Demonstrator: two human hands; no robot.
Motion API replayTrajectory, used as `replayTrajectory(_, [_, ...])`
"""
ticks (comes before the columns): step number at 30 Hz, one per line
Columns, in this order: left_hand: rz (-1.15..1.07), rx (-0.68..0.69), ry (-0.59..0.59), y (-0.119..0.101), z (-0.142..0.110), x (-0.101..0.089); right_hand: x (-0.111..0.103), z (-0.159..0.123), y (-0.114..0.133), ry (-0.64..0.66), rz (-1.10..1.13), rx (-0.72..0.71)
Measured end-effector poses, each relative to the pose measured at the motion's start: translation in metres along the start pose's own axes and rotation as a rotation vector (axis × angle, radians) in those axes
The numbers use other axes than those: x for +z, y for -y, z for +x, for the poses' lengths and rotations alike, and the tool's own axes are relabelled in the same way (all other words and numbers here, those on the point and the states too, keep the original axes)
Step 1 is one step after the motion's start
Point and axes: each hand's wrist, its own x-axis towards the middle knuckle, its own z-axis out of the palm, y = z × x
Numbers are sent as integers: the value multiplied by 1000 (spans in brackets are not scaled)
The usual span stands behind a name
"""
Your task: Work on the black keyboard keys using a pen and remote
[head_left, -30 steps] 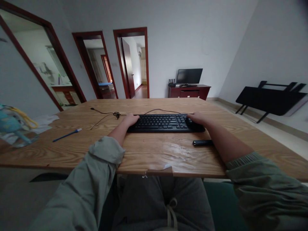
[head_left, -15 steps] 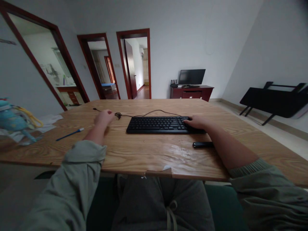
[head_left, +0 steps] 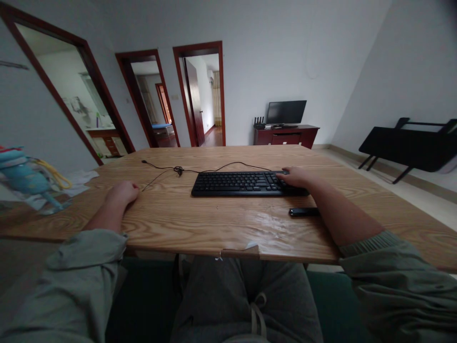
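Head view, left side first: a blue object with a yellow loop sits on the left part of the table, beside loose papers. Next comes the left hand, low over the wood, fingers curled in narrow; I cannot tell whether they hold anything. A thin, knotted cable trails between that hand and the keyboard, so this hand would do best to lift clear of it rather than drag it. The black keyboard lies flat across the middle. Over its right end rests the right hand, thumb on the keys; whether its fingers grip the far edge is hidden. Light, even pressure, more on the casing than the keys, should steady it. Nearer the body, a small black object is partly hidden by the right forearm, which should avoid nudging it.
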Motion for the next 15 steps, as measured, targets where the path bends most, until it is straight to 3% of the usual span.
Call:
replayTrajectory(3, [-21,268,8,-31,-18,4,0,2,-5,11,17,39])
replayTrajectory(7, [-207,437,-162,-72,-39,8,-1,2,-9,25,30,53])
replayTrajectory(10, [-469,423,-121,-96,-49,12,-1,4,-11,3,64,75])
replayTrajectory(15, [-809,339,105,-130,-54,30,0,9,-17,-11,50,100])
